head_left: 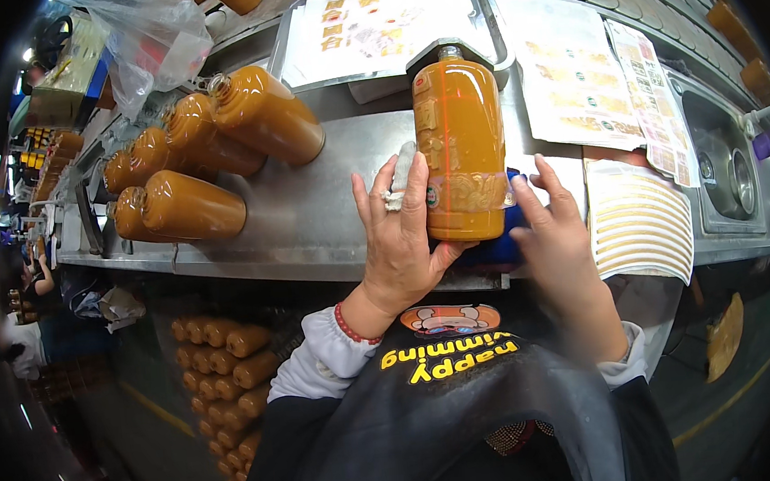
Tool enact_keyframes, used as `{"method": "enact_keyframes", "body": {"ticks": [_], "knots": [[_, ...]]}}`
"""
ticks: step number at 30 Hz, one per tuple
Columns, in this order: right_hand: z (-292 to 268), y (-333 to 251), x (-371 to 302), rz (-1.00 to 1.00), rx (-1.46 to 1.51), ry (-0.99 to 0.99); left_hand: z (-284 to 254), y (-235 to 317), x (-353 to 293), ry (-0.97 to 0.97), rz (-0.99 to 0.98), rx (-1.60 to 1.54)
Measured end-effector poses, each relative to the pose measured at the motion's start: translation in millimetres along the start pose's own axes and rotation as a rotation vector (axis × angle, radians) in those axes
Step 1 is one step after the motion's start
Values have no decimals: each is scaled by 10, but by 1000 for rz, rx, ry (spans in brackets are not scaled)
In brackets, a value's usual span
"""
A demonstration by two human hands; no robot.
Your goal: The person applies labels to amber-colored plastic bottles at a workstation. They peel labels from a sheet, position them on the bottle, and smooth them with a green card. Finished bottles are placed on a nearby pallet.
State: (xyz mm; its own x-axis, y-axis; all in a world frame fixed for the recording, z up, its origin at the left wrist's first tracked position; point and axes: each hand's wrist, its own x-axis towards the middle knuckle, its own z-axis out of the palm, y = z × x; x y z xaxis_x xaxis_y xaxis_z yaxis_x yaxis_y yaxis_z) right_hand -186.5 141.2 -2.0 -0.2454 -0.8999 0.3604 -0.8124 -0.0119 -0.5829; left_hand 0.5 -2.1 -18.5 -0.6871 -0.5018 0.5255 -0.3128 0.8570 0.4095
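Several amber bottles (pixel 462 144), steel workbench (pixel 302 220)

yellow lettering (pixel 456 361) on front of the black apron (pixel 401 447), clear, upside down in view, under a printed orange cartoon figure (pixel 450 319). orange characters on the white sheet (pixel 377 28) in the metal tray (pixel 496 28), small. wide label sheet (pixel 575 72) and narrow label sheet (pixel 654 97), right side of tabletop (pixel 310 201): tiny print, not legible. bottle (pixel 467 134): small red and green label marks along left edge, unreadable.
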Motion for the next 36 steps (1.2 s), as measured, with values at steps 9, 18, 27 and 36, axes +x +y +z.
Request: {"method": "enact_keyframes", "body": {"ticks": [9,18,27,36], "knots": [[31,-357,566,169,492,200,-26,-44,-37,-64,-36,21],[228,30,161,513,928,298,23,-104,-52,-44,-37,-100],[192,107,124,486,934,305,-215,217,417,-89,534,374],[-162,-73,387,-420,79,237,-140,23,175,-32,113,50]]}}
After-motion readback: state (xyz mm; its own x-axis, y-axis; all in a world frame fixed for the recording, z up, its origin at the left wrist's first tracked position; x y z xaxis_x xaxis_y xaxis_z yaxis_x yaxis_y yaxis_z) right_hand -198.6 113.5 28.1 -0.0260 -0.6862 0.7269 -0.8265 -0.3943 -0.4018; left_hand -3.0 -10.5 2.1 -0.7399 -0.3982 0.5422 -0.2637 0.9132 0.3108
